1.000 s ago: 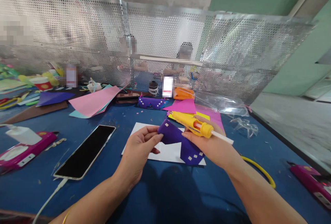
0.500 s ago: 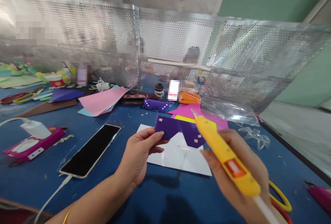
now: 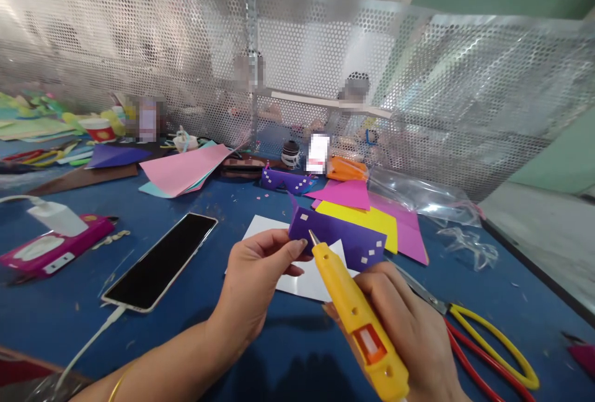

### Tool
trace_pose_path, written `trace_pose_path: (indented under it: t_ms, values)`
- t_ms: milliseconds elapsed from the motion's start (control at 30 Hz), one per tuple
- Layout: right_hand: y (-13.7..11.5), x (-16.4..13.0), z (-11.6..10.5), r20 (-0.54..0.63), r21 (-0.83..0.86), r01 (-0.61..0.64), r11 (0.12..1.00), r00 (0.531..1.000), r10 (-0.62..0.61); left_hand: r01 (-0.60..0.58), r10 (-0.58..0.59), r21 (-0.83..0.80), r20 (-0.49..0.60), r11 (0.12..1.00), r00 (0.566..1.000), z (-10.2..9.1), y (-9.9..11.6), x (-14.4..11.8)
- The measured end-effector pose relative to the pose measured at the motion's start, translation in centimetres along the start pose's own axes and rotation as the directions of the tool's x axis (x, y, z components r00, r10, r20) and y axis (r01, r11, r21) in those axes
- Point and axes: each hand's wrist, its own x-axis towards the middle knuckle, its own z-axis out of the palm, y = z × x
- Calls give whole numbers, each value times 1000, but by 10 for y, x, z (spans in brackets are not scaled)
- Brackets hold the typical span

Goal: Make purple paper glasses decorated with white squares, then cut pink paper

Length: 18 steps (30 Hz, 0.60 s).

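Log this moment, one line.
left hand: holds white-squared purple cutout; right hand: holds yellow plastic glue gun; metal nozzle: at cutout, contact unclear

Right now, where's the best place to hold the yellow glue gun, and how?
I'd wrap around the thick middle of the yellow glue gun, coming from its right side, well behind the metal nozzle. The gun narrows to that tip, which points away from the person, toward the purple paper, so this grip should stay clear of it. The right hand grips it that way.

Glue gun nozzle [image 3: 315,238] now by the left end of the purple piece [image 3: 337,223], lately above its right half.
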Motion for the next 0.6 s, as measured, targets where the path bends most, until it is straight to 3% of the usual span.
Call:
trace_pose_path:
  t_ms: [600]
  values:
    - [-2, 0, 1, 2, -140, 11, 990, 1000, -11, -14, 14, -4, 9, 1000, 1000, -1, 1, -2]
